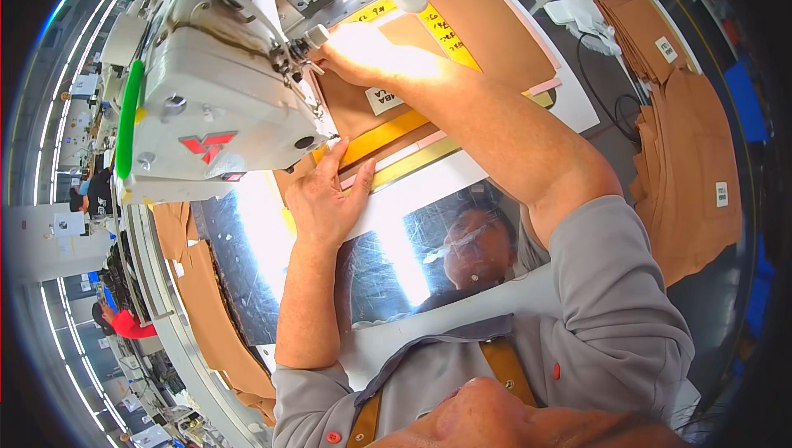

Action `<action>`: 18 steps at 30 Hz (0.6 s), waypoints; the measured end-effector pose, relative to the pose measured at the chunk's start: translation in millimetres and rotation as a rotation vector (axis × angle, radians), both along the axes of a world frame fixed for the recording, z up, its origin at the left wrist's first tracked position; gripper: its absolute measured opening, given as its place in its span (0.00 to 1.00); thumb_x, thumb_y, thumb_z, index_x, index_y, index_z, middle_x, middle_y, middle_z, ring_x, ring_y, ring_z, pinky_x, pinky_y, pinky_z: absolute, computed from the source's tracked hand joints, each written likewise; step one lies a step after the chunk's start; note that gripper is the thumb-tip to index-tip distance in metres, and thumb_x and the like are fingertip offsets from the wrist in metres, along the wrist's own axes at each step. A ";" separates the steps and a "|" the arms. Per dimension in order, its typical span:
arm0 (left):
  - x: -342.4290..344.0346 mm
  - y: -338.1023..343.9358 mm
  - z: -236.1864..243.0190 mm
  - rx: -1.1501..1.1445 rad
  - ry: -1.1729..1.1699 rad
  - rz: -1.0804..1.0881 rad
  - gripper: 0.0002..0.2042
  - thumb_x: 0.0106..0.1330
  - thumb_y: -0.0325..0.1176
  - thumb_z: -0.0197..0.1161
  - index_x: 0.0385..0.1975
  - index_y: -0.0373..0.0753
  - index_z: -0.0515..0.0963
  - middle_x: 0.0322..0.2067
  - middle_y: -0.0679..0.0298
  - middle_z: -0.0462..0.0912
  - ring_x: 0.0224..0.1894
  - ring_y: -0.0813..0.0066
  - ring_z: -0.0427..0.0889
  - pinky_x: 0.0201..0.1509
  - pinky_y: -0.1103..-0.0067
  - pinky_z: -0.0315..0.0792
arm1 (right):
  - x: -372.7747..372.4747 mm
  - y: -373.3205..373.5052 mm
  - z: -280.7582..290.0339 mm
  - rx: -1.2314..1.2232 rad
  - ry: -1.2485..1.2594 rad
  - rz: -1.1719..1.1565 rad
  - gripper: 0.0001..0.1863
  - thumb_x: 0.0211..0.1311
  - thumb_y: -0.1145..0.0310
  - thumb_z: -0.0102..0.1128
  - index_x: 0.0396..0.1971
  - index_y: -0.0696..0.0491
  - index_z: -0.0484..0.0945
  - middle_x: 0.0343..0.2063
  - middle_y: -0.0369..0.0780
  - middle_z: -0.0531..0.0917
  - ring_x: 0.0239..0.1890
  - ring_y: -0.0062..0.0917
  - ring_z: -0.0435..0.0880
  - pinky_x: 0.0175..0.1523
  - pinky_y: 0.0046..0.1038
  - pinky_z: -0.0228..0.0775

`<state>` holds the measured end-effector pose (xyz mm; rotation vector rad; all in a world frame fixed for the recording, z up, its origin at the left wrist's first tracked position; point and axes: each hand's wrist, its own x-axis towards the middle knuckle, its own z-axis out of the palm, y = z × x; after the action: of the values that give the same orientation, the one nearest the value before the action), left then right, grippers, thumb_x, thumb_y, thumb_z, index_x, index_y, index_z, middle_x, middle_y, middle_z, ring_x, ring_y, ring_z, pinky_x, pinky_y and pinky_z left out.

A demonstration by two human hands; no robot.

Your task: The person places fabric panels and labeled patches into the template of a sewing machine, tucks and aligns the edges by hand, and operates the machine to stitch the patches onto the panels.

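Observation:
A white sewing machine (223,110) stands over a flat template with yellow strips (388,136) along its edges. Brown fabric (495,23) lies in and beyond this template, with a white label (384,100) on it. My left hand (322,205) rests on the template's near left corner, fingers spread, close to the machine head's lower end. My right hand (359,54) reaches across the template to the machine's needle side. Its fingers are curled beside a small grey knob (316,35); glare washes the hand out, and what it pinches is hidden.
Stacks of brown fabric pieces (685,176) lie on the right, and more brown pieces (216,316) on the left. A shiny dark panel (379,271) is in front of me. White cloth (582,21) and a black cable (615,106) lie at the back right.

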<state>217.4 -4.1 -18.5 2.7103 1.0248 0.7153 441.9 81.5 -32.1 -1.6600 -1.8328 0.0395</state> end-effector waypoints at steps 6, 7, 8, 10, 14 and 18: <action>2.7 -2.2 -2.0 0.032 0.012 0.011 0.22 0.61 0.44 0.75 0.52 0.39 0.85 0.11 0.71 0.62 0.14 0.82 0.64 0.21 0.79 0.61 | -0.9 5.5 -5.5 0.243 -0.140 0.058 0.08 0.53 0.63 0.65 0.31 0.44 0.89 0.41 0.34 0.87 0.48 0.33 0.85 0.50 0.36 0.77; 3.1 -2.6 -0.9 0.019 0.016 0.019 0.22 0.61 0.44 0.75 0.52 0.39 0.85 0.11 0.71 0.62 0.14 0.82 0.64 0.21 0.79 0.61 | -0.5 1.5 -3.3 0.242 -0.137 0.056 0.08 0.53 0.63 0.65 0.31 0.44 0.89 0.41 0.34 0.87 0.48 0.33 0.85 0.50 0.36 0.77; 3.1 -2.8 -0.4 0.007 0.020 0.027 0.22 0.61 0.45 0.75 0.52 0.40 0.85 0.11 0.71 0.62 0.14 0.82 0.64 0.21 0.79 0.61 | 0.8 -3.3 -1.5 0.270 -0.232 0.049 0.08 0.52 0.63 0.65 0.31 0.46 0.89 0.39 0.35 0.87 0.46 0.33 0.85 0.50 0.36 0.77; 2.6 -2.8 -1.6 0.010 0.012 0.021 0.22 0.61 0.45 0.75 0.52 0.40 0.85 0.11 0.71 0.62 0.14 0.82 0.65 0.21 0.79 0.62 | -1.2 -10.1 7.3 0.301 -0.328 0.044 0.08 0.51 0.64 0.66 0.30 0.48 0.89 0.37 0.36 0.87 0.45 0.33 0.85 0.50 0.37 0.76; 3.7 -5.5 -4.4 0.066 0.016 0.032 0.21 0.62 0.45 0.74 0.49 0.39 0.84 0.11 0.70 0.66 0.13 0.77 0.69 0.22 0.78 0.65 | -12.8 -16.8 19.9 -0.031 -0.379 0.009 0.10 0.51 0.67 0.66 0.32 0.52 0.89 0.33 0.42 0.88 0.41 0.37 0.88 0.46 0.38 0.79; 9.8 -7.5 0.1 0.141 0.075 0.064 0.19 0.62 0.48 0.71 0.45 0.41 0.83 0.14 0.62 0.77 0.17 0.63 0.80 0.25 0.70 0.72 | -13.1 -19.2 19.2 -0.181 -0.287 0.078 0.15 0.59 0.59 0.61 0.34 0.56 0.87 0.32 0.48 0.88 0.35 0.44 0.87 0.39 0.42 0.80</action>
<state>227.2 -11.6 -18.3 2.8559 1.1230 0.7282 428.8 62.2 -12.9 -1.7919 -2.1633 0.0000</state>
